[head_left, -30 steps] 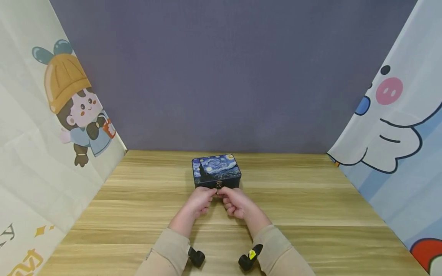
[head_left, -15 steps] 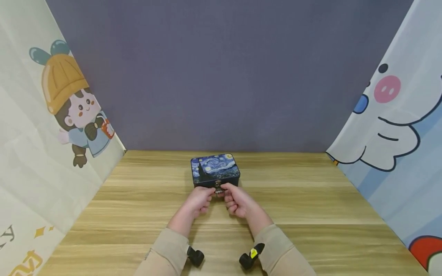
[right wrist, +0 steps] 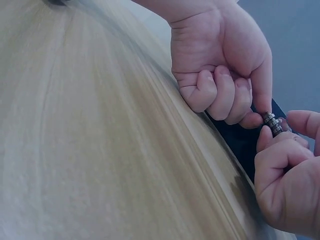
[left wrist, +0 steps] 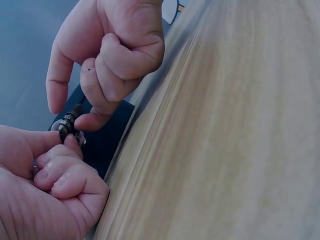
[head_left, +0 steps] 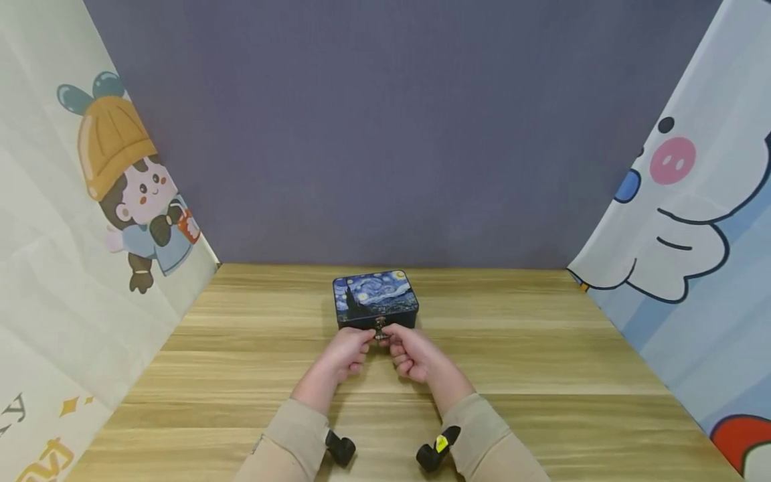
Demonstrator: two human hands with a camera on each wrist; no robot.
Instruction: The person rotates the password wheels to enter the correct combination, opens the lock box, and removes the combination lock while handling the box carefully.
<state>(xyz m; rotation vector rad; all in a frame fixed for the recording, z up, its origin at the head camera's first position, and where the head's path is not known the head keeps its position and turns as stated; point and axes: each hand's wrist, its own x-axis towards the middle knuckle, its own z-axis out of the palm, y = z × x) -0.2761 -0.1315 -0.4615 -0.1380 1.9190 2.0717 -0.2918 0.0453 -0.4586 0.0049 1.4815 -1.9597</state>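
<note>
A dark tin box (head_left: 376, 294) with a starry night painting on its lid stands closed at the table's far middle. On its front, below a metal clasp (head_left: 380, 321), hangs a small barrel-shaped combination padlock (right wrist: 272, 122) with ridged dials. My left hand (head_left: 348, 349) pinches one end of the padlock between thumb and index finger, its other fingers curled in. From the other side, my right hand (head_left: 415, 351) has its thumb and index finger around the dials, with the index fingertip right at them. The digits on the dials are too small to read.
The wooden table (head_left: 518, 335) runs back to a grey-blue wall panel (head_left: 385, 134). Printed cloths stand at the left (head_left: 48, 201) and right (head_left: 711, 268). Black wrist cameras (head_left: 341, 448) sit on both sleeves.
The right thumb and index finger lifted slightly off the padlock half a second ago and are back down at it now. The left hand keeps its pinch, and the box stays in place.
</note>
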